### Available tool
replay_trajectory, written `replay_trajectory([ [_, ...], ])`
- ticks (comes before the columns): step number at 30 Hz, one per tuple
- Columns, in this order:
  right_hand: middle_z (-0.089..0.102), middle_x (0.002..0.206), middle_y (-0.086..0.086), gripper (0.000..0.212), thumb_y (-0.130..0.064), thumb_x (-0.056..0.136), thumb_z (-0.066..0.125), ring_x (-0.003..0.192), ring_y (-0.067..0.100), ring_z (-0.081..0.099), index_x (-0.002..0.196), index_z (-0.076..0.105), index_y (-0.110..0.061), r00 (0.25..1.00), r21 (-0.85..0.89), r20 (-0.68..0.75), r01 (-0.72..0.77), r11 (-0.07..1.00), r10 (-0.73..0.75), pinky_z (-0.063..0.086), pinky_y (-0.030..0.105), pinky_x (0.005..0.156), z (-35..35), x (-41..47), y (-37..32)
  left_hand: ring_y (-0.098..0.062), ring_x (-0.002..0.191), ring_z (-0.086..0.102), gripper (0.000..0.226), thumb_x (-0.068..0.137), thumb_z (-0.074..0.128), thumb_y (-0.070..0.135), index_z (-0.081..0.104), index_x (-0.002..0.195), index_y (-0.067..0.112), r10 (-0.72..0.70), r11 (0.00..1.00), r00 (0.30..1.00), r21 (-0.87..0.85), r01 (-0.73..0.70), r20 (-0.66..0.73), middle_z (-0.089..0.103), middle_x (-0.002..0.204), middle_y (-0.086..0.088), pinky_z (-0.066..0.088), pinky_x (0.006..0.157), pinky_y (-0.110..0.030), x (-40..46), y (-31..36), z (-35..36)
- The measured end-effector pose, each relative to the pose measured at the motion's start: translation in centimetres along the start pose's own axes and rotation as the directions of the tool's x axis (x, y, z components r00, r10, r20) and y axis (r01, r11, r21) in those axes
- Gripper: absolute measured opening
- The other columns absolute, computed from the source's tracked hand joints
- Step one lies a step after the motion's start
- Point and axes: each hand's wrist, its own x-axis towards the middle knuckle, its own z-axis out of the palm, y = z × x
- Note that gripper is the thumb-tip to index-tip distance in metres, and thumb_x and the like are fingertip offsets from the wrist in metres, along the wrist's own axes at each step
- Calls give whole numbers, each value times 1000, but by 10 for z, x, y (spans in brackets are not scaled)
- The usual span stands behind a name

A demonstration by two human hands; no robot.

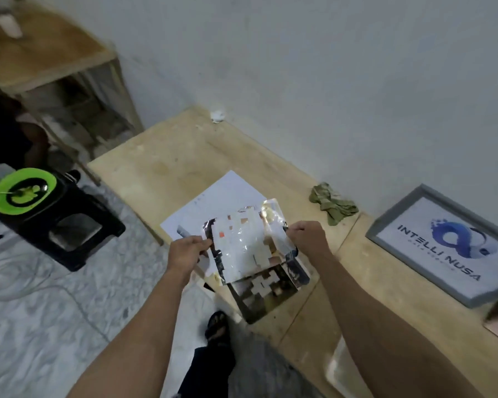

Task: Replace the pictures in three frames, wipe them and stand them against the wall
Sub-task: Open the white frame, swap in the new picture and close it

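Observation:
A glossy photo print (242, 245) hangs just above the wooden table (167, 168). My left hand (186, 254) pinches its left edge and my right hand (306, 238) pinches its right edge. Under it lie another dark photo (263, 297) and white paper sheets (222, 196). At the right, a grey frame (440, 242) with a blue logo picture leans against the wall. A crumpled green cloth (332, 203) lies near the wall between the sheets and the frame.
A black stool (66, 225) with a green plate (20, 191) stands left of the table on the marble floor. A wooden shelf unit (55, 64) is at the back left. My sandalled foot (217, 326) is by the table's edge.

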Motion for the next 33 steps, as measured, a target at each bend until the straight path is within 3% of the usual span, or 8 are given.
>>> replay_trajectory([
  [5, 36, 64, 24, 21, -3, 77, 56, 60, 16, 38, 56, 55, -5, 998, -176, 66, 34, 984, -22, 30, 29, 60, 57, 75, -53, -23, 65, 53, 27, 78, 80, 7, 64, 56, 8, -13, 992, 999, 124, 18, -43, 59, 61, -8, 44, 64, -34, 67, 14, -23],
  [12, 45, 58, 17, 24, -2, 80, 50, 53, 22, 43, 57, 50, -7, 984, -399, 174, 115, 910, -49, 36, 30, 56, 109, 123, -79, -24, 55, 55, 24, 82, 75, 7, 62, 66, -5, -25, 946, 997, 321, 46, -68, 59, 63, -13, 52, 54, -33, 102, 19, -37],
  [14, 66, 82, 21, 20, -8, 86, 52, 72, 31, 62, 81, 71, -3, 979, -373, 192, 142, 917, -73, 51, 35, 67, 113, 128, -81, -22, 61, 63, 19, 83, 73, 17, 70, 68, 6, 5, 895, 995, 445, 41, -101, 69, 68, -6, 53, 60, -34, 102, 23, -36],
  [16, 63, 125, 11, 33, -19, 91, 55, 110, 29, 61, 121, 65, -11, 982, -380, 184, 111, 918, -42, 50, 37, 91, 111, 126, -76, -11, 59, 62, 20, 83, 68, 29, 70, 64, 21, 47, 795, 986, 604, 60, -160, 69, 66, 5, 43, 52, -26, 96, 26, -35],
  [19, 59, 130, 8, 36, -23, 89, 58, 113, 27, 58, 125, 61, -16, 987, -404, 161, 88, 911, -24, 47, 34, 91, 97, 116, -60, -11, 58, 57, 28, 87, 61, 36, 57, 62, 26, 79, 713, 973, 694, 98, -219, 65, 68, 5, 36, 51, -23, 79, 21, -30],
  [24, 63, 110, 18, 31, -16, 83, 55, 100, 34, 59, 108, 62, 0, 982, -495, 167, 0, 869, 94, 48, 39, 86, 55, 78, -8, -20, 67, 64, 28, 85, 65, 37, 62, 65, 19, -15, 760, 977, 632, 149, -213, 65, 66, 3, 44, 58, -26, 28, -15, -15],
  [29, 52, 104, 13, 30, -32, 81, 63, 97, 34, 56, 94, 45, -12, 945, -622, 281, 47, 781, 167, 46, 37, 76, 22, 30, 52, -26, 74, 69, 26, 84, 73, 35, 66, 74, 12, -224, 875, 970, 420, 243, -93, 73, 78, -7, 50, 57, -29, -30, -67, 15],
  [33, 52, 99, 6, 38, -34, 78, 70, 89, 27, 53, 96, 42, -15, 913, -512, 385, 89, 854, 136, 39, 32, 65, 14, -2, 87, -32, 70, 65, 16, 85, 76, 13, 66, 78, 2, -319, 926, 947, 201, 321, -44, 69, 77, -18, 59, 71, -49, -60, -95, 36],
])
